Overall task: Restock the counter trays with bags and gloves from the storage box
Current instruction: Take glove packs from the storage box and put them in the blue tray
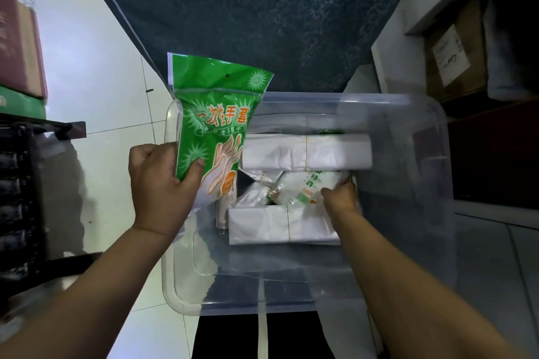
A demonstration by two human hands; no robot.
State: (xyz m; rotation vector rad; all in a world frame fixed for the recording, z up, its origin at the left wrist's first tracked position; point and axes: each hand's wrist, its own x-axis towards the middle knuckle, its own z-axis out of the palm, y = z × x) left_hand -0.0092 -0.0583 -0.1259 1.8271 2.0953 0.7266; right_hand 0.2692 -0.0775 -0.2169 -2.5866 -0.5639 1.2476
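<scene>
Left hand (159, 183) pinched a seemingly light, slippery glove packet (215, 114) by its lower edge; right hand (339, 198) gripped a white packet (300, 189) inside the box (379, 98).

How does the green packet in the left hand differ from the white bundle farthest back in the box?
The green packet is printed with bright lettering; the white bundle is plain. The green packet is held upright by the left hand; the white bundle lies flat in the clear box, banded round its middle.
</scene>
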